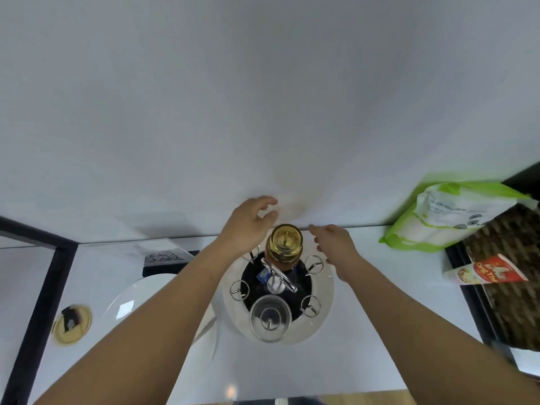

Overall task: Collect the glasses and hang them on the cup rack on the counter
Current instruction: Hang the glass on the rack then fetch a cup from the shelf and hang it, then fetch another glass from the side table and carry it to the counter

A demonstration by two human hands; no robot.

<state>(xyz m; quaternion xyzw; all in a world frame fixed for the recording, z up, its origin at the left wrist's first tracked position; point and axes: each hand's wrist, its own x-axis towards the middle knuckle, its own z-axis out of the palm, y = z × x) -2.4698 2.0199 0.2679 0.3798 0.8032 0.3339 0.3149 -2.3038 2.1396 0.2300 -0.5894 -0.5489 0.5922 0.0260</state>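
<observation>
The cup rack [321,290] stands on the white counter: a round pale tray with a dark centre, a metal handle and several wire ring pegs. An amber glass [285,240] hangs upside down on the far peg. A clear glass [270,317] hangs upside down on the near peg. My left hand [248,226] hovers just left of the amber glass, fingers spread and curled, holding nothing. My right hand [333,244] hovers just right of that glass, fingers apart, also holding nothing. Neither hand touches the glass.
A white plate [140,293] lies left of the rack, partly under my left arm. A small yellow dish [71,324] sits further left. A green-and-white bag [455,220], a red packet [485,271] and a woven basket [514,287] stand at the right. The wall is right behind the rack.
</observation>
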